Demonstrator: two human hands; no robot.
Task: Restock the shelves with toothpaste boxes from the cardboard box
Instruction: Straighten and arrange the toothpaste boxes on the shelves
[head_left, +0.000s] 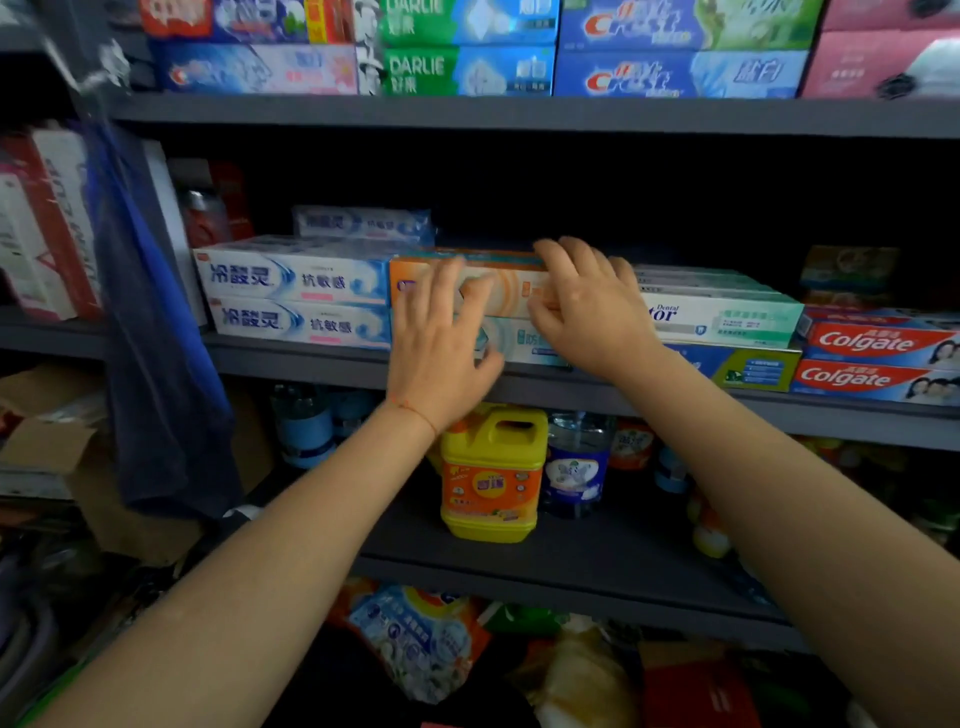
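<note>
At the far left an open brown cardboard box (49, 441) sat low beside the grey metal shelf (519, 379). On that shelf two white-and-blue toothpaste boxes (298, 299) lay stacked, touching the long orange toothpaste box (470, 283), which rested on a pale teal toothpaste box (519, 340). The left hand (441, 358) lay flat against the fronts of both, fingers spread and nearly straight, pressing rather than gripping. The right hand (584, 306) covered the orange box's right end, fingers curved over its top edge; whether they actually pinched it could not be told. Right of them stood a green-and-white toothpaste stack (722, 317), then red Colgate boxes (878, 358). An uneven push could probably have skewed the orange box off the teal one or jammed it against the green stack, and a slip forward might have dropped it onto the yellow detergent jug (491, 478) below.
</note>
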